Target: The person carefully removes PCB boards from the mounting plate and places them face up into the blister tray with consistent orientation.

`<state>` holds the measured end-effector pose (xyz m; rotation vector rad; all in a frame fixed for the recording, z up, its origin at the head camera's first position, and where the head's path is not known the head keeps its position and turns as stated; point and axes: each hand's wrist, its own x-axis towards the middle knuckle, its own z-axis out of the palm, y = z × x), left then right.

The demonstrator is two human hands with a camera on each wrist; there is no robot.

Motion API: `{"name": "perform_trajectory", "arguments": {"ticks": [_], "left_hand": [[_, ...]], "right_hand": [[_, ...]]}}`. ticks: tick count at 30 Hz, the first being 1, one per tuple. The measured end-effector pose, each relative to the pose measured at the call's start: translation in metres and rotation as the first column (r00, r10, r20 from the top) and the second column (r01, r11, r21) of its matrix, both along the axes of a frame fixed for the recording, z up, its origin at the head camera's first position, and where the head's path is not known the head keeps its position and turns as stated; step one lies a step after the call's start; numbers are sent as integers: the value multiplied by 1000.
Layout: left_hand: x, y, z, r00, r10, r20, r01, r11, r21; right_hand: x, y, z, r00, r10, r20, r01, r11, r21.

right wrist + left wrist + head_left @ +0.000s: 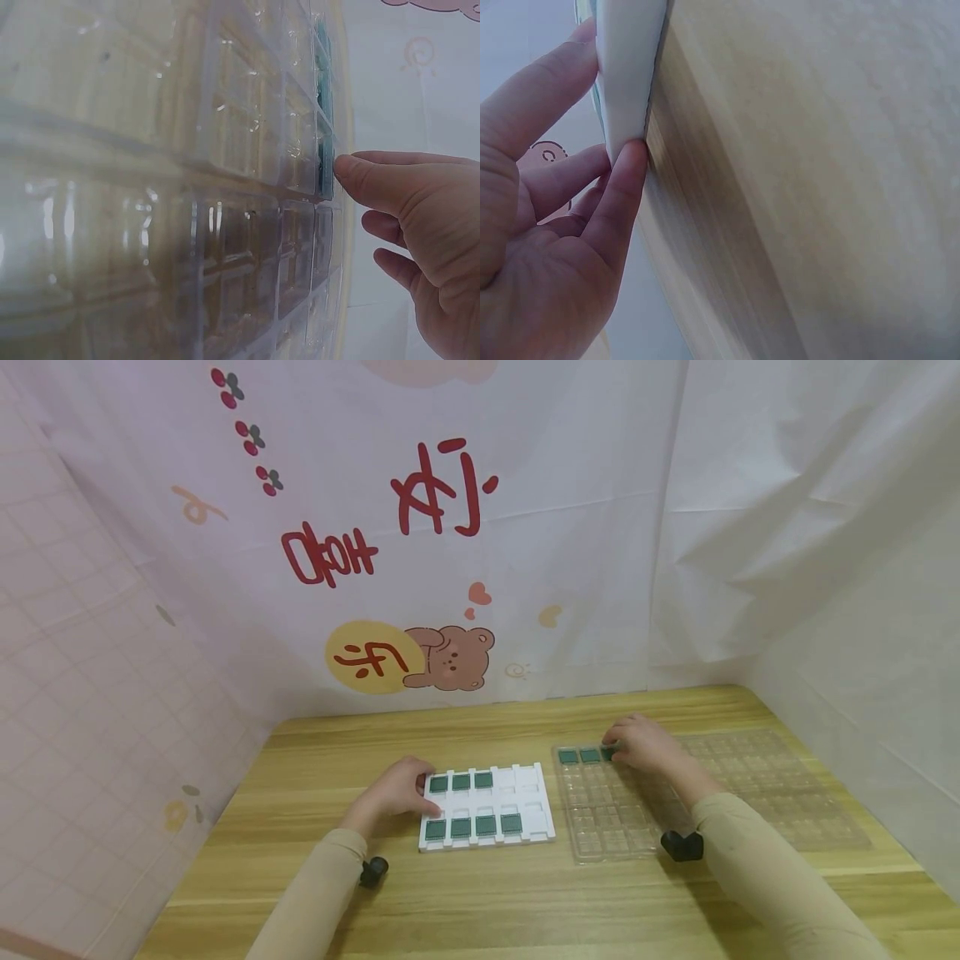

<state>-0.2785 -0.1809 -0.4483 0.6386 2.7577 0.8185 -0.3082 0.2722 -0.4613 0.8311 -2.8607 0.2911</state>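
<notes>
My left hand (397,789) grips the left edge of a white slotted tray (534,818), thumb on top and fingers at its side. Green square circuit boards (461,828) sit in the tray's two rows, with bare slots at the right end. Over the back row of a clear plastic compartment tray (592,818), my right hand (641,743) touches the third green board (325,169) with thumb and forefinger tips. That board lies in its compartment, partly hidden by the fingers in the head view. Two more green boards (579,756) fill the compartments to its left.
A second clear compartment section (795,793) extends to the right, partly behind the right forearm. Both trays lie on a wooden table (480,902). A printed white cloth (562,527) hangs behind the table, with more cloth at both sides.
</notes>
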Motion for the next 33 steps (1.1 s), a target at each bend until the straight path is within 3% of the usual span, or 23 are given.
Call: {"name": "perform_trajectory", "arguments": {"ticks": [11, 25, 33], "left_hand": [[-2, -1, -3, 1000, -22, -10, 21, 1000, -1], [-3, -1, -4, 999, -40, -19, 40, 999, -10], [-3, -1, -3, 1000, -16, -8, 16, 1000, -16]], "right_hand": [[6, -3, 6, 1000, 1, -14, -2, 999, -34], [19, -13, 20, 998, -36, 46, 38, 998, -58], [27, -21, 30, 1000, -18, 19, 20, 992, -124]]}}
